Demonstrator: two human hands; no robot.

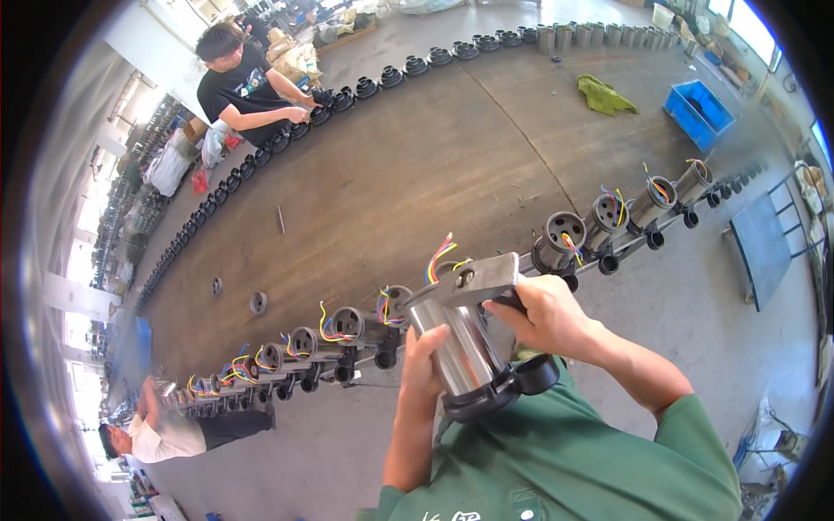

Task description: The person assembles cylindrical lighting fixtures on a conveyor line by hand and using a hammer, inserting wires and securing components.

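Observation:
In front of my chest, a shiny steel motor housing (465, 352) is tilted, with a black base and a round black side port (536, 374) at its lower end. My left hand (423, 365) is closed round its left side, thumb on the steel. A flat grey metal block (486, 276) with two small round fittings lies across the upper end. Its right end is in my right hand (549, 319), whose fingers are closed round a dark part below it. Red, yellow and blue wires (440, 259) stick up from the upper end, beside the block.
Similar housings (349, 325) with coloured wires line the near table edge on both sides. Black bases (416, 66) and steel tubes (586, 35) line the far edge. A blue crate (699, 115) and green cloth (605, 95) lie far right. Two people (248, 87) work at the left.

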